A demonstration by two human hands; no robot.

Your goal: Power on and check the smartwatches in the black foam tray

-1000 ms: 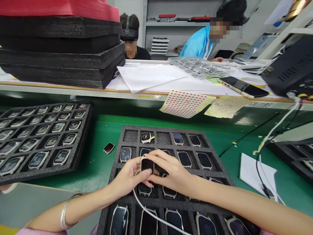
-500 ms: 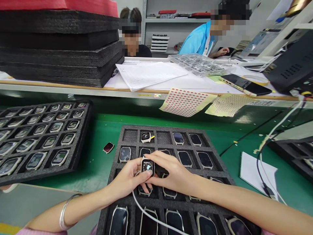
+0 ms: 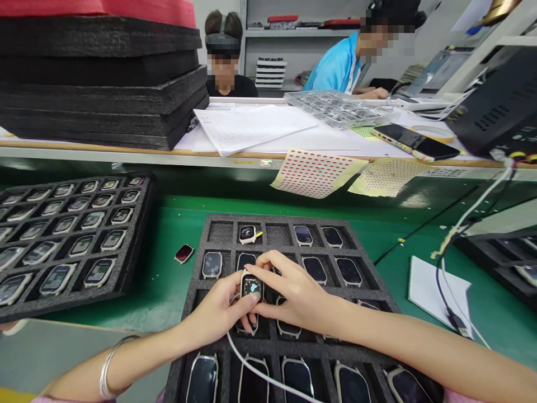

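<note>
A smartwatch body without a strap (image 3: 253, 284), its screen lit with a dial and a teal figure, is held above the foam tray. My left hand (image 3: 224, 305) is closed round its left side, thumb pressed on the lower screen. At the right side, my right hand (image 3: 289, 285) has its index finger at the top edge and other fingers beneath, gripping the same watch. A white cable (image 3: 247, 364) runs from under the watch toward the bottom edge. Below, the black foam tray (image 3: 200, 296) bears several watch bodies in its compartments; one at the back (image 3: 247, 234) has a yellow tab.
Another foam tray of watches (image 3: 140, 224) lies at left, with a loose watch body (image 3: 183, 253) beside it. Stacked foam trays (image 3: 100, 84), papers (image 3: 255, 126) and a phone (image 3: 415, 141) occupy the shelf. White paper (image 3: 436, 294) and cables lie right. Two people sit beyond.
Both hands keep their hold on the smartwatch; the right hand's knuckles rise slightly. The whole view shifts a little to the left. The hand of the person in blue has lowered.
</note>
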